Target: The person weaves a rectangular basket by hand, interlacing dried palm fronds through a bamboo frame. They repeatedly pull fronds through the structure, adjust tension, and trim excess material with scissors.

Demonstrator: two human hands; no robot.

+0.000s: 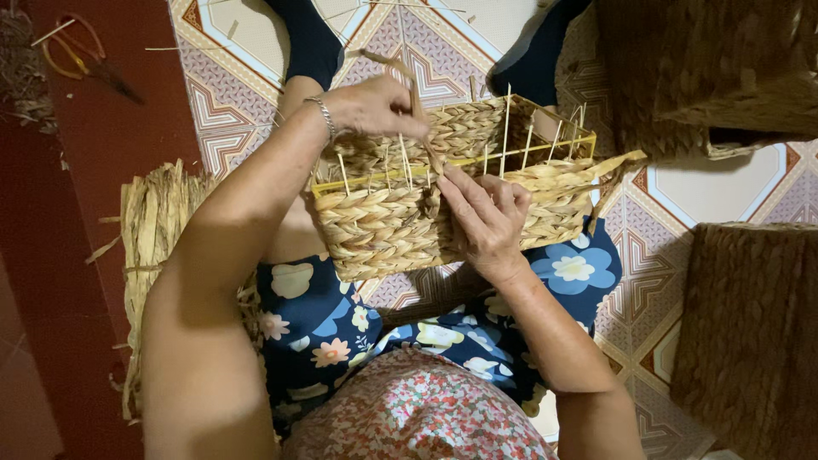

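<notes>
A half-woven rectangular basket (383, 226) of braided straw on a yellow wire frame rests on my lap, with thin upright stakes sticking out of its top. My left hand (375, 106), with a silver bracelet on the wrist, pinches a braided straw strand (400, 72) above the basket's far rim. My right hand (486, 217) presses flat against the basket's near wall, fingers pointing at where the strand goes in.
A bundle of dried straw (153, 247) lies on the floor at my left. Red-handled scissors (81, 55) lie on the dark red floor at top left. Finished woven baskets stand at top right (707, 77) and right (750, 332). Patterned tiles (230, 77) cover the floor.
</notes>
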